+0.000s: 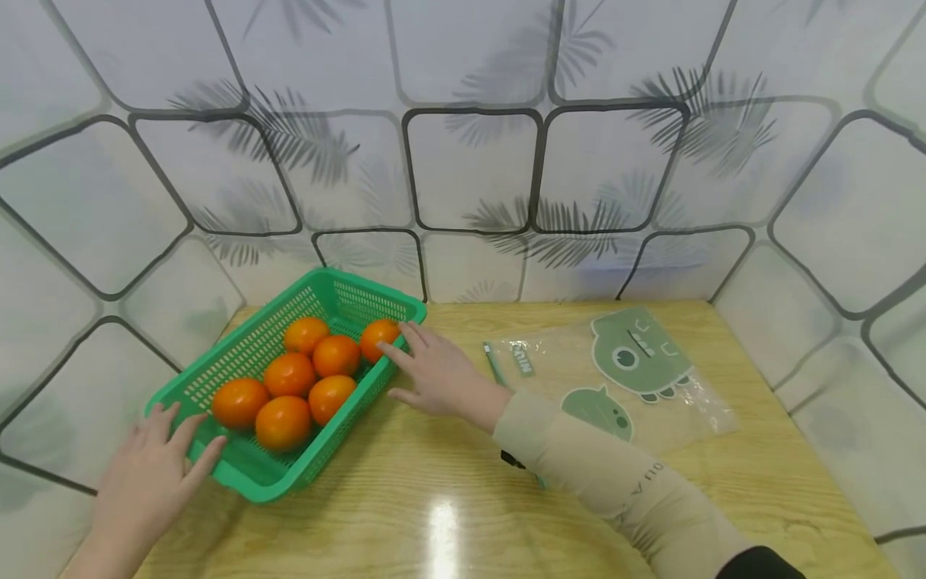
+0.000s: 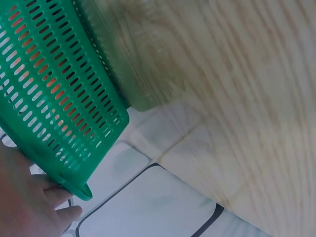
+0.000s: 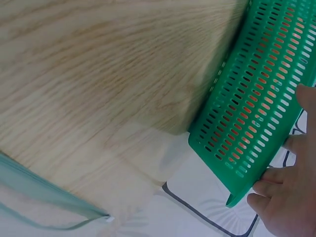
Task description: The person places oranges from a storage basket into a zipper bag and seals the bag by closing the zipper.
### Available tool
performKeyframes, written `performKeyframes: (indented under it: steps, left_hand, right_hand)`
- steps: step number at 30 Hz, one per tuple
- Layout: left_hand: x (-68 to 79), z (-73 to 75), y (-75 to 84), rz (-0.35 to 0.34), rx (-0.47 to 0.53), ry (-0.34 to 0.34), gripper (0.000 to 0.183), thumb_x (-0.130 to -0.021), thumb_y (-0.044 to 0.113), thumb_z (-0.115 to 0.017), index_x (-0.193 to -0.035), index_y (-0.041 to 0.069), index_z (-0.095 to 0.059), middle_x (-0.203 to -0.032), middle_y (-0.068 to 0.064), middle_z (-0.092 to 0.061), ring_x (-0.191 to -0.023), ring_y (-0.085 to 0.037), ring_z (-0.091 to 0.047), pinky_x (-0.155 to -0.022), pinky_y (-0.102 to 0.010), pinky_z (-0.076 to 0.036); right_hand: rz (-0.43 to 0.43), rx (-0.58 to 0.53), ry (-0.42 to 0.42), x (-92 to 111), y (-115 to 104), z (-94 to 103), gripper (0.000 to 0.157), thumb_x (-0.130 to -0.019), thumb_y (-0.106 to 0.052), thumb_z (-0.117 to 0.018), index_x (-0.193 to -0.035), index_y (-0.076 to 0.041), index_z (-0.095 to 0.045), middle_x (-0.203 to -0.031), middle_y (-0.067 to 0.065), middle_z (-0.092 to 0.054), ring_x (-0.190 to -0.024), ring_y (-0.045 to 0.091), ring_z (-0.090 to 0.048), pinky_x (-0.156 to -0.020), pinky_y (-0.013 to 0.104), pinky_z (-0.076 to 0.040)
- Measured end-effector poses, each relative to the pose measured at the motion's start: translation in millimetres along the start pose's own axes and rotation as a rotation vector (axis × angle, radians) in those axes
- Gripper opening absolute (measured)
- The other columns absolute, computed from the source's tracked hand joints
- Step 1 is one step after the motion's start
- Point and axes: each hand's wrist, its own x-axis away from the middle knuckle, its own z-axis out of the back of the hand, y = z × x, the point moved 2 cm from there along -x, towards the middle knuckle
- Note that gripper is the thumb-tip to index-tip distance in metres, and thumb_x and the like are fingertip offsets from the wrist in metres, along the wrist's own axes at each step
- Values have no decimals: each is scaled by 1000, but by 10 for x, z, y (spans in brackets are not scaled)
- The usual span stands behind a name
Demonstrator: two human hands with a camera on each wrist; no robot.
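Observation:
A green plastic basket [image 1: 249, 482] with slotted walls stands on the table at the left, set at a slant. Several oranges [image 1: 288, 375] lie inside it. My left hand [image 1: 148, 474] is at the basket's near left corner, fingers spread at the rim; in the left wrist view its fingers [image 2: 61, 197] are partly behind that rim. At the right long side is my right hand [image 1: 441, 370], its fingers relaxed over the rim beside the farthest right orange [image 1: 379, 338]. The right wrist view shows that hand's fingers [image 3: 276, 175] partly hidden by the rim.
A clear zip bag [image 1: 550, 378] with green cartoon monsters lies flat on the wooden table [image 1: 405, 498], right of the basket. Behind and at both sides rise walls covered in white patterned sheeting [image 1: 470, 169]. The basket's far corner is close to the back wall.

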Motion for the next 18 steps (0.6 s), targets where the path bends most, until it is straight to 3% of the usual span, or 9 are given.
performKeyframes:
  steps: [5,8,13,18]
  left_hand:
    - [58,-22,58,-31,-7,34,62,-106,47,-58,-134,-8,-60,-143,-49,-45,-134,-71,-38,-112,-76,-31]
    - [104,-38,97,-55,5,51,66,-104,50,-59,-137,-7,-59,-144,-49,-44,-135,-71,-37,-116,-75,-28]
    - [176,-40,160,-75,7,57,71,-100,54,-65,-142,-2,-56,-148,-46,-44,-139,-69,-36,-132,-66,-9]
    - [230,-28,192,-77,-6,39,76,-98,57,-67,-146,0,-54,-150,-45,-42,-144,-67,-32,-134,-54,6]
  right_hand:
    - [-35,-27,-7,-21,2,4,80,-107,-69,-36,-171,-23,-21,-176,21,-20,-164,36,-22,-134,49,-24]
    - [-67,-65,-12,-37,-6,24,84,-106,-72,-34,-171,-18,-23,-176,23,-20,-164,37,-22,-134,50,-23]
    - [-105,-112,-28,-90,-6,50,90,-106,-72,-36,-170,-12,-22,-176,25,-17,-165,38,-19,-133,48,-25]
    - [-114,-124,-63,-148,7,48,92,-105,-73,-36,-170,-9,-20,-177,23,-14,-166,37,-14,-134,47,-23]
